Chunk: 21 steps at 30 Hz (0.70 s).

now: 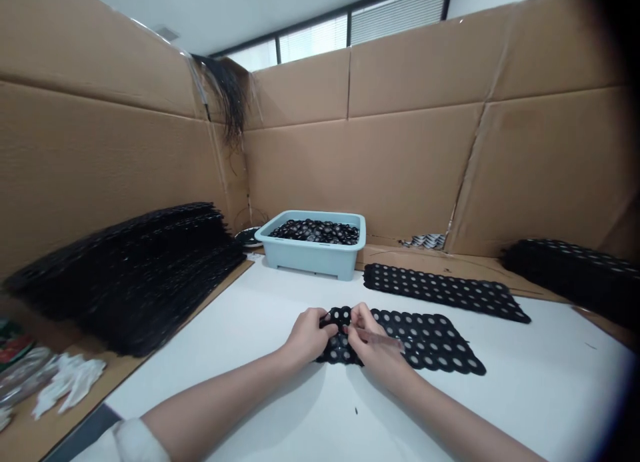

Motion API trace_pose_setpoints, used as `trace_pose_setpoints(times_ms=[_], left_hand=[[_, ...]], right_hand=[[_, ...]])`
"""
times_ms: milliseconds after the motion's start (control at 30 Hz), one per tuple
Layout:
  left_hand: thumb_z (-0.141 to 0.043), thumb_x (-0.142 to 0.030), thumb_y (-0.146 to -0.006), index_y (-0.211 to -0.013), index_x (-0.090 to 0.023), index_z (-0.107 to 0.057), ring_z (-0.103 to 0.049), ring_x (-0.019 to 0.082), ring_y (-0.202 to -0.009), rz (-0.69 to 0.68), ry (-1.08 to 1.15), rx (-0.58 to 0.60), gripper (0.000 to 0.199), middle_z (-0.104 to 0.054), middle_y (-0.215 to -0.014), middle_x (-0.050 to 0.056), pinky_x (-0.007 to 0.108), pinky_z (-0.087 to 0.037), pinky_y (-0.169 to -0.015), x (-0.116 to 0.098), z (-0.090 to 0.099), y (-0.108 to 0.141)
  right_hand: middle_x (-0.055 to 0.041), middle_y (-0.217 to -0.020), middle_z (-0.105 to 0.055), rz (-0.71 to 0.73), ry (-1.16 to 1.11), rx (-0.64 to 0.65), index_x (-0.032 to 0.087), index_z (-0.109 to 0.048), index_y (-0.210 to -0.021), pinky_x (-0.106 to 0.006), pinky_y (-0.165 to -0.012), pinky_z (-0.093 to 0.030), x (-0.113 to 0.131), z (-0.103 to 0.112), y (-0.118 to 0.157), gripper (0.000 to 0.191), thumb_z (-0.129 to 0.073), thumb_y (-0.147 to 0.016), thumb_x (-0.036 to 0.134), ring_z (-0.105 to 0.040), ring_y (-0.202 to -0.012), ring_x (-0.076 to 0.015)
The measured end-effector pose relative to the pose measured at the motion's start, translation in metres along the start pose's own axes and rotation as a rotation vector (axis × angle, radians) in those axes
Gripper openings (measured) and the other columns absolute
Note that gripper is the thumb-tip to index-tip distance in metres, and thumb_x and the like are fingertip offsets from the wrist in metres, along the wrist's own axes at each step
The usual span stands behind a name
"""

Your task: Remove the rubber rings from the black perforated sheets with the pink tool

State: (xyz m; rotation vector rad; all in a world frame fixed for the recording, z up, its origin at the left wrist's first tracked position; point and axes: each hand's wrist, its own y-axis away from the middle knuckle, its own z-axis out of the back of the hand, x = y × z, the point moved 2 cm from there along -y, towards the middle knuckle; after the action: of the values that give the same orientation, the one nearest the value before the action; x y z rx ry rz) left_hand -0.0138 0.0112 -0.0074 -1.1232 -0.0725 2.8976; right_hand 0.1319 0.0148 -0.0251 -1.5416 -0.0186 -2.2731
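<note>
A black mat of linked rings with pale round centres (435,342) lies flat on the white table (280,422). My left hand (307,337) is closed at the mat's left end, thumb and fingers pinching its upper part. Close beside it, my right hand (373,342) is closed in a pinch over the same end. A thin tool with a translucent handle (390,343) sticks out of my right hand towards the right. Its tip is hidden or too small to make out among the fingers. My hands cover part of the mat's left side.
A light blue tub (310,257) filled with black round pieces stands behind. Another black ring mat (440,291) lies at the back right. Black stacks rise at left (135,282) and right (575,275). White crumpled gloves (70,379) lie front left. Cardboard walls (400,155) surround the table.
</note>
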Motion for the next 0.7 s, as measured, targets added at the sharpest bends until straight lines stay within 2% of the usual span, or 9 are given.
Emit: trace_pose_setpoints(times_ms=[200, 300, 500, 600, 700], left_hand=[[-0.052, -0.033, -0.068, -0.075, -0.015, -0.055, -0.054, 0.018, -0.07, 0.011, 0.064, 0.09, 0.02, -0.059, -0.075, 0.003, 0.025, -0.037, -0.061, 0.006, 0.006, -0.007], [-0.053, -0.034, -0.067, -0.077, -0.014, -0.056, -0.054, 0.02, -0.072, 0.026, 0.053, 0.096, 0.022, -0.06, -0.077, 0.004, 0.027, -0.037, -0.061, 0.008, 0.005, -0.008], [-0.052, -0.037, -0.067, -0.075, -0.015, -0.056, -0.054, 0.023, -0.075, 0.011, 0.01, 0.079, 0.024, -0.061, -0.077, 0.006, 0.029, -0.037, -0.064, 0.012, 0.003, -0.009], [-0.052, -0.037, -0.067, -0.076, -0.015, -0.056, -0.055, 0.023, -0.076, 0.028, 0.021, 0.077, 0.024, -0.062, -0.079, 0.006, 0.029, -0.038, -0.064, 0.014, 0.001, -0.01], [-0.05, -0.036, -0.069, -0.077, -0.015, -0.056, -0.056, 0.021, -0.074, 0.06, 0.045, 0.055, 0.024, -0.062, -0.079, 0.007, 0.028, -0.038, -0.062, 0.012, -0.002, -0.006]], right_hand=[[0.0017, -0.064, -0.056, -0.076, -0.25, 0.006, 0.021, -0.034, -0.074, -0.023, -0.054, -0.031, -0.007, 0.006, 0.0, 0.013, -0.044, -0.077, 0.028, -0.051, -0.062, -0.0143], [0.0015, -0.065, -0.057, -0.068, -0.239, 0.02, 0.021, -0.036, -0.074, -0.023, -0.053, -0.032, -0.008, 0.005, 0.0, 0.015, -0.047, -0.077, 0.031, -0.051, -0.061, -0.0143], [0.002, -0.066, -0.052, 0.039, -0.171, 0.099, 0.02, -0.041, -0.071, -0.023, -0.053, -0.031, -0.009, 0.006, 0.0, 0.018, -0.049, -0.078, 0.034, -0.046, -0.059, -0.012], [0.0004, -0.07, -0.051, 0.081, -0.135, 0.18, 0.019, -0.045, -0.073, -0.024, -0.055, -0.032, -0.01, 0.009, 0.0, 0.018, -0.045, -0.081, 0.035, -0.044, -0.061, -0.0121], [-0.0007, -0.076, -0.052, 0.066, -0.111, 0.19, 0.019, -0.046, -0.079, -0.025, -0.057, -0.033, -0.011, 0.009, -0.001, 0.014, -0.036, -0.083, 0.028, -0.044, -0.063, -0.0124]])
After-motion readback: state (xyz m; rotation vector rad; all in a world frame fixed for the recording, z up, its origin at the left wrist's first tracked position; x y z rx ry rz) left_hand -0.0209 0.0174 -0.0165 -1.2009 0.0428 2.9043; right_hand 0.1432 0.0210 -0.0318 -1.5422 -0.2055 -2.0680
